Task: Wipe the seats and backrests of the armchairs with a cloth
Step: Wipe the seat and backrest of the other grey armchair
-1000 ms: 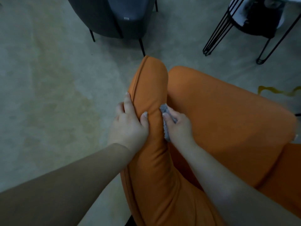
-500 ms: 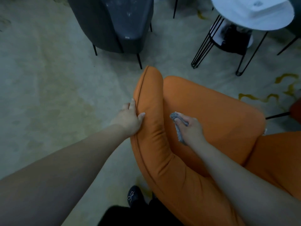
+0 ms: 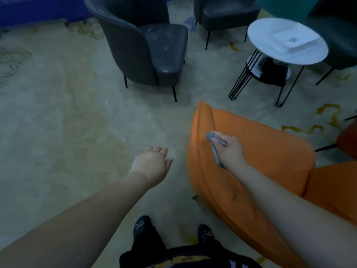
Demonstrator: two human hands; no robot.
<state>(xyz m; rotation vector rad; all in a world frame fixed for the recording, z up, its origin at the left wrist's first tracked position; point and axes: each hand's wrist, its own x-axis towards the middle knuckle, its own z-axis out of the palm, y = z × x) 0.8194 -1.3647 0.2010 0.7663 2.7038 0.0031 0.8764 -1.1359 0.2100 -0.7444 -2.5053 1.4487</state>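
Gripping hand: the right hand point(image 3: 230, 149) curls round a grey cloth point(image 3: 216, 147) and holds it against the inner face of the orange armchair point(image 3: 270, 151), at the armrest.
Free hand: the left hand point(image 3: 151, 164) hangs in the air just left of the orange armchair, fingers loosely spread, holding nothing and touching nothing.
Cloth: bunched at the fingertips, with a tail hanging down below the right hand, lying on the orange fabric.
Beyond the orange armchair: a dark grey armchair point(image 3: 152, 47) stands on thin black legs, its seat showing pale smudges; further back, a second dark chair point(image 3: 226, 14).
Right and beyond the orange armchair: a round white worktop point(image 3: 270, 53) on black wire legs, carrying a flat white square dish point(image 3: 295, 40); a dark object sits on its lower shelf, too dim to identify.
Floor: pale carpet point(image 3: 67, 113) with yellow markings right of the orange armchair.
Near side of the orange armchair: the person's two dark shoes point(image 3: 142, 226) on the carpet.
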